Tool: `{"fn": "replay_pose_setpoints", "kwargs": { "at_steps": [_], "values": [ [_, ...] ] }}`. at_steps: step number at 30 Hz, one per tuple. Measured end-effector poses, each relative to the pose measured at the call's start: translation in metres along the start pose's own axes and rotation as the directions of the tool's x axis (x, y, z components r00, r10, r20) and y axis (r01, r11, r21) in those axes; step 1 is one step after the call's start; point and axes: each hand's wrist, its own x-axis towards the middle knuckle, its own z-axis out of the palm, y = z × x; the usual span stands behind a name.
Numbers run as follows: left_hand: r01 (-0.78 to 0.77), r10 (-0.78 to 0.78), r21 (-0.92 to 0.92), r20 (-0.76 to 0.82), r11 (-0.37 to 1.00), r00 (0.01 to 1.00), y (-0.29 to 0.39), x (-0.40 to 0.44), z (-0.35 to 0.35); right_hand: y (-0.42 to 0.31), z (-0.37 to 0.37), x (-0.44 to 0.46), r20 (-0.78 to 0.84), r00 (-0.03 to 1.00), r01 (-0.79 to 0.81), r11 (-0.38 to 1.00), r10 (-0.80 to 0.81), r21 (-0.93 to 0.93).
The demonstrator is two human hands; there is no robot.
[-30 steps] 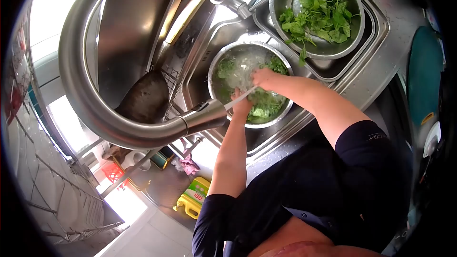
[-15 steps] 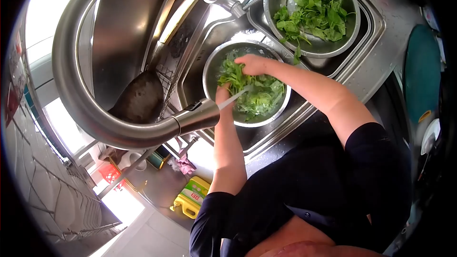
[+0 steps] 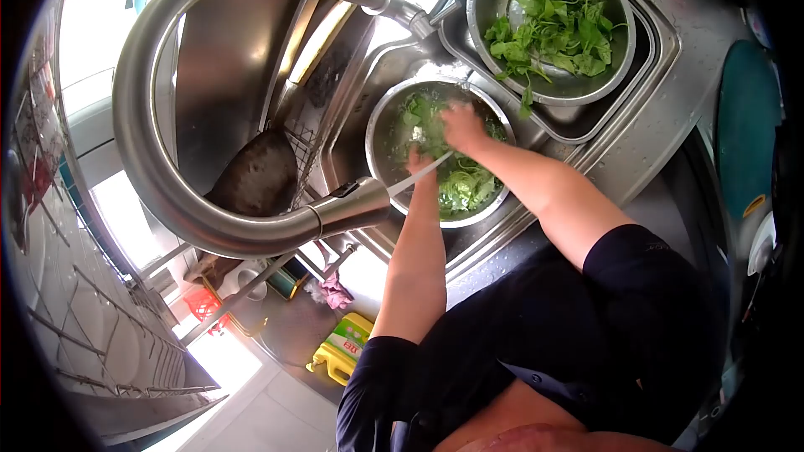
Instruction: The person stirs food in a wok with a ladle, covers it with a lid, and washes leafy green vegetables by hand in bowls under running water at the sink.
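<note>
A steel basin (image 3: 374,180) of water and leafy greens (image 3: 467,188) stands in the sink, and both hands are inside it. My left hand (image 3: 421,159) dips into the water on the near left side, fingers apart and partly submerged. Above the leaves, my right hand (image 3: 463,127) is blurred by motion, with its fingers loosely spread. Neither hand visibly grips a bunch. Water runs from the faucet head (image 3: 360,205) into the basin, passing close to my left hand.
A second steel basin (image 3: 620,75) with greens (image 3: 557,29) sits in the smaller sink bowl at upper right. The curved faucet neck (image 3: 138,130) arches over the left side. A wok (image 3: 258,174), a yellow bottle (image 3: 342,350) and a dish rack (image 3: 109,326) lie leftward; a green board (image 3: 744,130) is at right.
The bunch of greens raised between my hands has dropped into the water and loosened. My right hand has come off it and shifted slightly right and down. The view has shifted a little.
</note>
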Motion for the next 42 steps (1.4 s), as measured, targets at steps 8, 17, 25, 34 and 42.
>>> {"fn": "replay_pose_setpoints", "kwargs": {
  "at_steps": [8,17,25,34,42],
  "values": [
    [0.191,0.145,-0.825,0.311,0.532,0.939,0.214,-0.139,0.023,-0.055,-0.065,-0.010,0.213,0.899,0.294,0.887,-0.384,0.355],
    [0.101,0.138,-0.724,0.263,0.682,0.955,0.209,-0.167,-0.006,-0.061,-0.078,-0.012,0.220,0.915,0.207,0.863,-0.337,0.461],
    [0.060,-0.065,-0.099,-0.043,0.993,0.997,0.125,-0.106,-0.036,-0.078,-0.250,-0.037,-0.058,0.961,0.245,0.735,-0.271,0.632],
    [-0.308,0.453,0.863,0.105,0.400,0.885,0.183,-0.079,0.007,0.014,-0.295,0.000,-0.428,0.723,0.339,0.818,-0.543,-0.465],
    [-0.510,0.028,0.860,0.509,0.026,0.860,0.218,-0.072,0.025,-0.026,-0.078,-0.026,0.656,0.705,0.508,0.838,-0.269,-0.201]
  ]
}}
